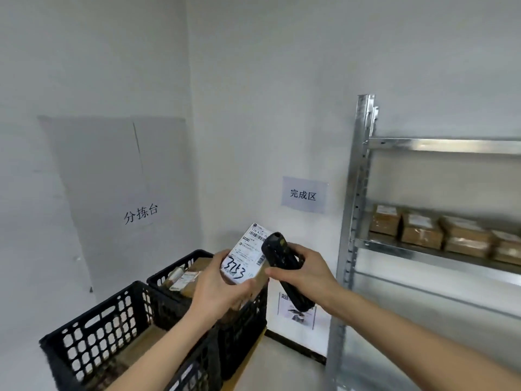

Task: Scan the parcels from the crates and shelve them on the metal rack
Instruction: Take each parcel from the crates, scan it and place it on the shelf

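- Left hand (218, 289) holds a small brown cardboard parcel with a white shipping label (244, 259) up over the far black perforated plastic crate (239, 320); fingers wrap its lower edge, thumb on the label's left side, "3753" scrawled on it in marker.
- Right hand (303, 273) grips a black handheld scanner (283, 266), fingers curled round the body, nose aimed at the label's barcode, almost touching it.
- Judgement: parcel looks light and stiff, one hand is enough; label face is smooth paper, likely a bit slippery, so hold by the cardboard edges and keep the barcode clear.
- More taped brown parcels (183, 277) lie in the far crate; near black crate (112, 328) shows brown card at the bottom.
- Galvanised steel rack (358, 193) stands right, slotted upright, shiny beams; a row of taped brown boxes (423, 232) sits on one shelf, side by side.
- Paper signs (304, 194) on the white wall.
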